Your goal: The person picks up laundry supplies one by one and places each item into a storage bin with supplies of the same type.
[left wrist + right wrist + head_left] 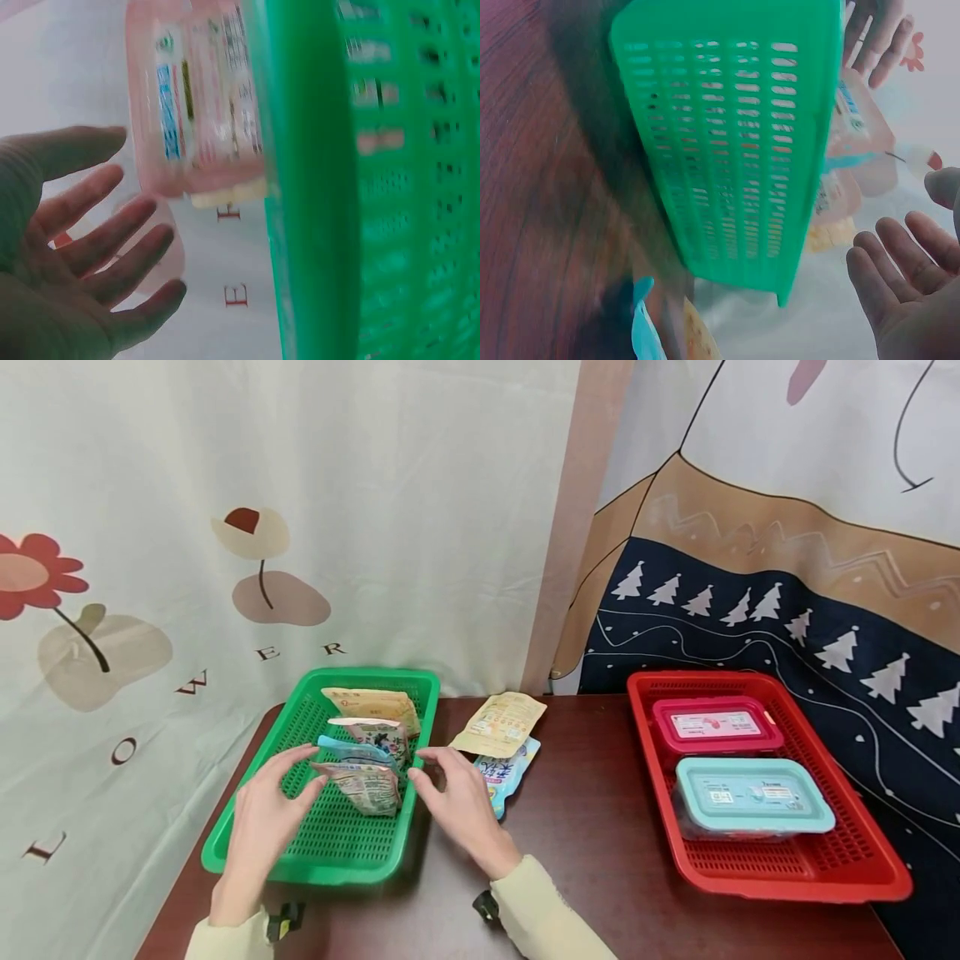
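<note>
Several snack pouches stand in a row inside a green basket point(337, 870). The nearest is a pinkish pouch point(371, 789), with a blue pouch point(352, 749), a pouch with dark print point(386, 735) and a yellow pouch point(375, 703) behind it. My left hand point(266, 806) hovers over the basket's left part, thumb near the pinkish pouch's corner; in the left wrist view its spread fingers hold nothing. At the basket's right rim is my right hand point(461, 802), fingers relaxed and apart from the pouches in the right wrist view.
Right of the green basket, a yellow pouch point(506, 722) partly covers a blue pouch point(506, 772) on the dark table point(577, 827). A red basket point(810, 889) at right holds a pink-lidded box point(712, 735) and a blue-lidded box point(750, 810). A printed curtain point(420, 527) hangs behind.
</note>
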Demonstrator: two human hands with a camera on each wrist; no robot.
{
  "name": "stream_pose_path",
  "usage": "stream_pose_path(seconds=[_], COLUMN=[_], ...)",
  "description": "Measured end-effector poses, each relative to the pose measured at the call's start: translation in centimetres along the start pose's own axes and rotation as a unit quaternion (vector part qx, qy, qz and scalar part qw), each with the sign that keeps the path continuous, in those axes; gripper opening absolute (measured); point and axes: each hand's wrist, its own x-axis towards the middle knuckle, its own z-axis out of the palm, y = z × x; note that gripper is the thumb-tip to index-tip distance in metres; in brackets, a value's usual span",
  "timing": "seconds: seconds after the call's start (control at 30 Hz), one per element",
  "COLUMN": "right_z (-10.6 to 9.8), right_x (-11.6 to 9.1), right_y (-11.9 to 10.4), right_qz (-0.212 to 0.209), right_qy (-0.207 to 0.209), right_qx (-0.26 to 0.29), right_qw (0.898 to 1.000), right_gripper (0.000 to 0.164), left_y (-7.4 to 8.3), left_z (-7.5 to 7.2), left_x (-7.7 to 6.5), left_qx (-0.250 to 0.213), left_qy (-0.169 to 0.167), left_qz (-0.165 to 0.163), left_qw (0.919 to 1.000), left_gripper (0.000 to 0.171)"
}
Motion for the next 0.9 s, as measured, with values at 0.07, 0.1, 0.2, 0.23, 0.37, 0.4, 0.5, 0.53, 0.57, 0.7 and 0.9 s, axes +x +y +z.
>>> stream_pose_path(seconds=[0.07,0.1,0.2,0.23,0.37,0.4,0.5,0.53,0.57,0.7,0.9], right_z=[-0.7,-1.0,-2.0,-2.3,-3.8,-4.2,-5.2,-5.6,-5.9,-7.3,-8.8], right_x=[-0.2,-0.3,-0.5,-0.6,-0.9,-1.1,-1.3,-1.4,-1.5,-1.9,-2.8], right_y=[0.2,0.3,0.6,0.7,1.5,1.8,2.5,2.7,2.9,3.9,5.3], right_qz=[0.007,0.01,0.015,0.015,0.005,0.005,0.015,0.021,0.027,0.046,0.047], right_qy=[0.007,0.012,0.031,0.036,0.059,0.065,0.08,0.084,0.087,0.099,0.105], right_qx=[0.006,0.008,0.006,0.006,0.003,0.001,-0.005,-0.007,-0.008,-0.019,-0.034], right_qw=[1.0,1.0,0.999,0.999,0.998,0.998,0.997,0.996,0.996,0.994,0.993], right_gripper=[0.031,0.031,0.03,0.029,0.028,0.029,0.031,0.032,0.033,0.032,0.031], left_y=[0.6,0.9,2.0,2.4,3.9,4.2,5.0,5.2,5.5,6.8,9.0], left_z=[0.2,0.4,0.8,1.0,1.9,2.2,2.9,3.1,3.3,4.1,6.4], left_x=[-0.2,-0.3,-0.6,-0.7,-0.9,-0.9,-1.1,-1.1,-1.2,-1.8,-3.1], left_qx=[-0.016,-0.025,-0.054,-0.064,-0.102,-0.11,-0.134,-0.141,-0.146,-0.168,-0.208], left_qy=[0.024,0.037,0.076,0.088,0.113,0.114,0.115,0.117,0.118,0.102,0.044], left_qz=[-0.001,0.001,0.014,0.021,0.051,0.057,0.081,0.089,0.098,0.122,0.149], left_qw=[0.9996,0.999,0.9955,0.9939,0.9871,0.9857,0.981,0.979,0.9775,0.9728,0.9657], left_gripper=[0.04,0.039,0.037,0.037,0.036,0.037,0.038,0.038,0.039,0.043,0.046])
